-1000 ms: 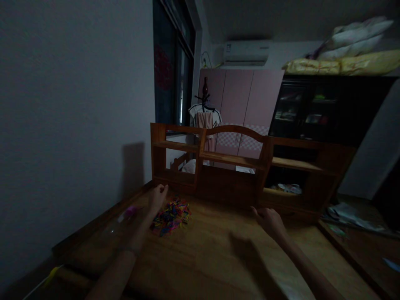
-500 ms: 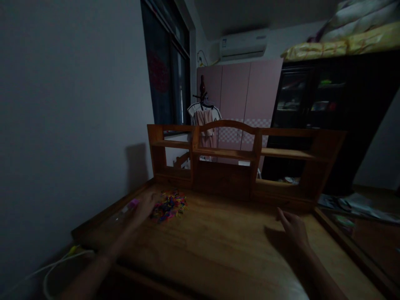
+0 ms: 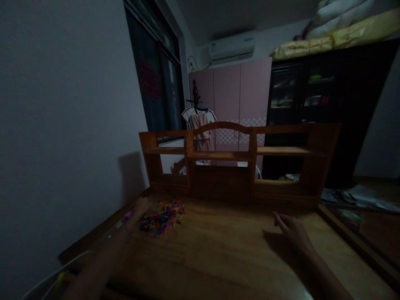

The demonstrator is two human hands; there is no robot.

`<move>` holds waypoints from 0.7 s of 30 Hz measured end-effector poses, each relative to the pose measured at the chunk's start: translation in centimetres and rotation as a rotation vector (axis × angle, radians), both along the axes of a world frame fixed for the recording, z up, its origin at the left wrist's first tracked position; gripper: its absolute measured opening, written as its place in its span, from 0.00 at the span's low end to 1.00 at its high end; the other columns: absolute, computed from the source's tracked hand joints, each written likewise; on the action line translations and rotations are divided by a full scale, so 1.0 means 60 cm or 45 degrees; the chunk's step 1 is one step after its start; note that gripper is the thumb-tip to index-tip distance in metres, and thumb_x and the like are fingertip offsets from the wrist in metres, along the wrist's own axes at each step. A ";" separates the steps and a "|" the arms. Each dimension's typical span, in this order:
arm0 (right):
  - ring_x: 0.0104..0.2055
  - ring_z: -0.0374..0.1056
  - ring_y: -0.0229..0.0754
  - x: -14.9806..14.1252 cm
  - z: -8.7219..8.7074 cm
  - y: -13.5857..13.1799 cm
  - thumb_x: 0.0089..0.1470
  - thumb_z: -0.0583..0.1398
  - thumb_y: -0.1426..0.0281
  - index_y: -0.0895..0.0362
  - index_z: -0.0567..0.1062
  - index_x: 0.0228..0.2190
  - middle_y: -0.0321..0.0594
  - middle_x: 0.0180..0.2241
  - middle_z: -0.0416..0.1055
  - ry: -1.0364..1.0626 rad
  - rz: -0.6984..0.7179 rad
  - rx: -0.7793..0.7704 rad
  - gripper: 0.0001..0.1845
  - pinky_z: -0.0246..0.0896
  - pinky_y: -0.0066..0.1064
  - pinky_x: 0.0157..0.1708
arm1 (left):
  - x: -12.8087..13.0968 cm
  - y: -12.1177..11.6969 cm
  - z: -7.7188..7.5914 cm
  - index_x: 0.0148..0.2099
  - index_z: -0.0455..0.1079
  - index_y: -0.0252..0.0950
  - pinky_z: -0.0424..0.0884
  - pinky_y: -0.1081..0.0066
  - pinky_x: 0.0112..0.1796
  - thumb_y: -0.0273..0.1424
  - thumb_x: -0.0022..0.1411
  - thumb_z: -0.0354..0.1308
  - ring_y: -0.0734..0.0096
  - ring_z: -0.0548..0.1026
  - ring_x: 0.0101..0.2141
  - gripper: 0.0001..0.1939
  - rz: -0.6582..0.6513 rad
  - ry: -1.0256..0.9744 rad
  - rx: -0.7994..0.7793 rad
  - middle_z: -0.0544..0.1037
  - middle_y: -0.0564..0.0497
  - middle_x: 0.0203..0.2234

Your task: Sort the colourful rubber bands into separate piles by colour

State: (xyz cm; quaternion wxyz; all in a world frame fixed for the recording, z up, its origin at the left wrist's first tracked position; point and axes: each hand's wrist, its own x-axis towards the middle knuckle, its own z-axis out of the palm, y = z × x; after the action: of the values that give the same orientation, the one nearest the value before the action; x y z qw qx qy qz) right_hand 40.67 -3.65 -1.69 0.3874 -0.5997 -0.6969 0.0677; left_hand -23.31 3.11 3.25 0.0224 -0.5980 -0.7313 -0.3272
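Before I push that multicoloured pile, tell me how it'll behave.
The multicoloured pile looks loose, so it would probably scatter rather than slide as one. Each piece looks small, so likely light. Spread low on the wooden surface, it seems unlikely to topple.

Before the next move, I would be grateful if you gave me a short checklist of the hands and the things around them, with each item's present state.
1. Pile of small coloured pieces in view on the tabletop: ok.
2. Left hand close to the pile: ok, just beyond its left side.
3. Left hand's hold on anything: cannot tell; its fingers are dark and blurred.
4. Right hand well apart from the pile: ok, off to the right with its shadow on the wood.
5. Purple item identifiable: cannot tell; too small and dim beside the left forearm.
6. Lighting good enough for fine detail: not ok, the room is dim.
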 end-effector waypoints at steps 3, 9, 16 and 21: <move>0.27 0.72 0.47 -0.001 0.000 0.003 0.62 0.48 0.48 0.55 0.76 0.22 0.41 0.23 0.75 0.002 0.009 -0.009 0.32 0.59 0.30 0.30 | 0.010 0.008 -0.022 0.45 0.70 0.32 0.73 0.63 0.39 0.36 0.65 0.56 0.67 0.75 0.37 0.12 -0.034 -0.110 -0.083 0.76 0.48 0.38; 0.26 0.71 0.46 -0.010 0.002 0.002 0.62 0.48 0.48 0.56 0.76 0.23 0.41 0.23 0.74 0.028 0.020 0.010 0.31 0.59 0.29 0.28 | 0.016 0.027 -0.070 0.34 0.73 0.36 0.71 0.65 0.44 0.34 0.59 0.52 0.59 0.77 0.40 0.10 -0.172 -0.291 -0.067 0.80 0.47 0.34; 0.26 0.70 0.47 -0.011 -0.002 0.006 0.61 0.48 0.47 0.56 0.76 0.22 0.42 0.22 0.74 -0.014 0.020 -0.038 0.32 0.59 0.31 0.27 | -0.036 0.043 -0.054 0.36 0.72 0.35 0.67 0.57 0.50 0.37 0.55 0.49 0.52 0.76 0.45 0.15 -0.114 -0.501 0.006 0.80 0.42 0.38; 0.28 0.72 0.47 -0.003 -0.003 0.007 0.61 0.49 0.47 0.55 0.77 0.23 0.40 0.24 0.75 0.001 -0.026 -0.015 0.31 0.60 0.30 0.29 | -0.001 0.019 -0.076 0.35 0.75 0.34 0.74 0.62 0.42 0.38 0.56 0.46 0.58 0.79 0.38 0.18 -0.353 -0.629 -0.089 0.82 0.45 0.34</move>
State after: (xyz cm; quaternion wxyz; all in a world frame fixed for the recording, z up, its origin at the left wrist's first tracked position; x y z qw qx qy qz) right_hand 40.50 -3.24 -1.90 0.3848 -0.6090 -0.6902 0.0680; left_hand -23.34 4.24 -1.29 -0.2221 -0.5948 -0.6367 -0.4375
